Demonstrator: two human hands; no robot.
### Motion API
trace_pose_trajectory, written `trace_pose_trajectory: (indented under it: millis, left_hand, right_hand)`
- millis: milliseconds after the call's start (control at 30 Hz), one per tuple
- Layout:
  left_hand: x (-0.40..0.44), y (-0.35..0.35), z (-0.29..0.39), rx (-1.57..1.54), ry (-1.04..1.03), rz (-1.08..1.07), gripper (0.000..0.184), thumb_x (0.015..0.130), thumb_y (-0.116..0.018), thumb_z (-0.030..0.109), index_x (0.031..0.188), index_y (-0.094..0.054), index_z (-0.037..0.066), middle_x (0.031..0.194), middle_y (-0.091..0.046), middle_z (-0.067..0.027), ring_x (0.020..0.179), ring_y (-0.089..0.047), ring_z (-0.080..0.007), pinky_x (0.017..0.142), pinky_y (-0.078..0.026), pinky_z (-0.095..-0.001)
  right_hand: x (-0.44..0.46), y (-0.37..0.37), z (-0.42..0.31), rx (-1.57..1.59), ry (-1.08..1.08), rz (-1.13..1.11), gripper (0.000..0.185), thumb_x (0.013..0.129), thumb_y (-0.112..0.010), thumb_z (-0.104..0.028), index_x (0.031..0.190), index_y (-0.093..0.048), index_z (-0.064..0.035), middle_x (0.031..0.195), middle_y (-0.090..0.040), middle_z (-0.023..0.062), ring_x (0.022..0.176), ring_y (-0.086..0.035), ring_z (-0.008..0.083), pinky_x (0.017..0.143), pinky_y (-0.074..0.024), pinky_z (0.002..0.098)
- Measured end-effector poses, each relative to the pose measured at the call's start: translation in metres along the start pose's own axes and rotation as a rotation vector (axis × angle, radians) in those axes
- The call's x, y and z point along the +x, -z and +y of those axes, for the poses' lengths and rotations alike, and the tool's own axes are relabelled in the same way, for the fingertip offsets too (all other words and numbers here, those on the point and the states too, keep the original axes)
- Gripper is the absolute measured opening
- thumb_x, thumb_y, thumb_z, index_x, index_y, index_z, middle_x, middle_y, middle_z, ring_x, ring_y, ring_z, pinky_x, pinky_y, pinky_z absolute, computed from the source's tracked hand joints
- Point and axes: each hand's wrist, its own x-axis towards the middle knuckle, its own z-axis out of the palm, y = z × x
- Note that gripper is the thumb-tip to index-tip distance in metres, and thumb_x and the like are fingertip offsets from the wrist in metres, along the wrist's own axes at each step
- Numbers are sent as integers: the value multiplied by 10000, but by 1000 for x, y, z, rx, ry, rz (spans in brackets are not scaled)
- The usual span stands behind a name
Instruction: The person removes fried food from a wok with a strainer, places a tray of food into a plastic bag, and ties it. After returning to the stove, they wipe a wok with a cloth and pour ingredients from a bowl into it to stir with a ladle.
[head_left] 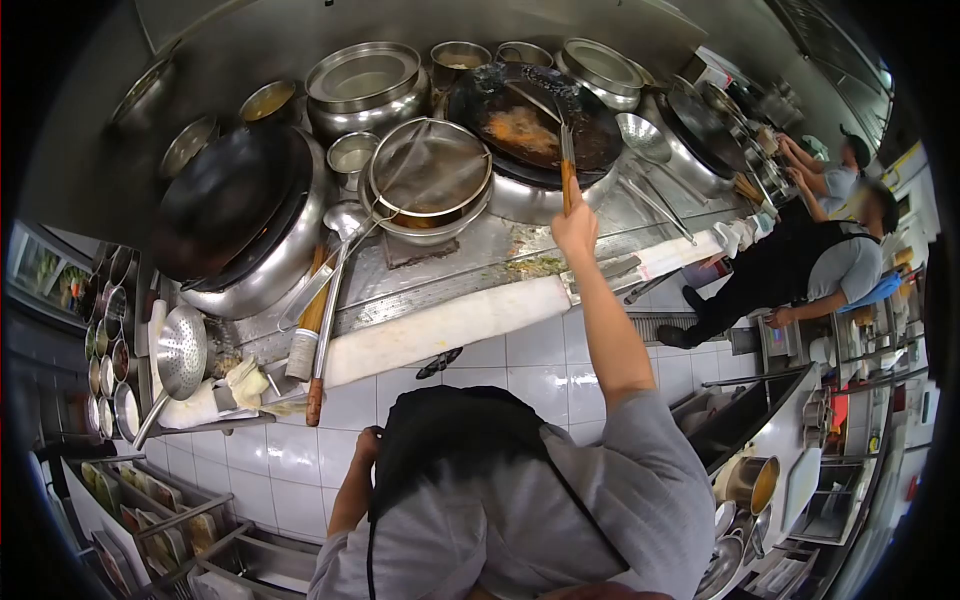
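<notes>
My right hand is closed around the wooden handle of a long metal wok tool. Its shaft reaches over a dark wok, and I cannot make out the shape of its head. Orange-brown food lies in the middle of that wok, with liquid around it. My left hand hangs low beside the black apron, its fingers mostly hidden. Left of the wok, a round mesh strainer rests over a metal bowl.
Another dark wok stands at left. A ladle, a bamboo brush and a perforated skimmer lie along the counter's front. A rolled white cloth lines the edge. Lidded pots stand behind. Co-workers are at right.
</notes>
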Motion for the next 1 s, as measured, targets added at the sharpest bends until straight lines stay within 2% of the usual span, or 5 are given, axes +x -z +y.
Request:
trace_pose_trajectory:
  millis: [533, 633, 800, 900, 1000]
  left_hand:
    - [-2, 29, -34, -1, 68, -54, 315, 693, -761, 245, 970, -740, 98, 1039, -697, -193, 1009, -664, -342, 891, -526, -404]
    - [1, 36, -36, 25, 58, -85, 318, 693, -771, 271, 963, -742, 104, 1037, -698, -188, 1002, -665, -341, 892, -527, -401]
    - [-12, 52, -34, 109, 94, -109, 354, 752, -722, 354, 996, -735, 98, 1049, -692, -199, 1009, -657, -360, 898, -520, -417]
    - [-18, 69, -15, 163, 223, -140, 340, 841, -607, 338, 1031, -717, 78, 1068, -685, -208, 1040, -645, -367, 905, -511, -439]
    - [-24, 75, -14, 88, 216, -9, 347, 886, -524, 327, 1008, -705, 57, 1056, -681, -220, 1014, -643, -393, 891, -505, -471]
  right_hand:
    - [-109, -43, 43, 976, -324, 189, 473, 991, -516, -384, 1379, -481, -116, 1079, -565, 32, 764, -557, 137, 524, -474, 262]
    - [-161, -62, 86, 1010, -424, 295, 351, 1004, -484, -394, 947, -601, -68, 781, -555, 20, 588, -499, 112, 445, -399, 254]
    - [-262, -92, 159, 488, -301, -303, 483, 1002, -460, -366, 644, -558, -56, 534, -521, 42, 409, -438, 104, 401, -352, 292]
    - [-330, -161, 292, -39, -172, -1244, 228, 857, -567, -188, 719, -668, -37, 639, -668, 88, 480, -634, 233, 484, -519, 345]
    - [-366, -148, 294, -157, -47, -1363, 339, 887, -537, -267, 714, -671, -8, 649, -673, 111, 485, -633, 239, 486, -529, 356]
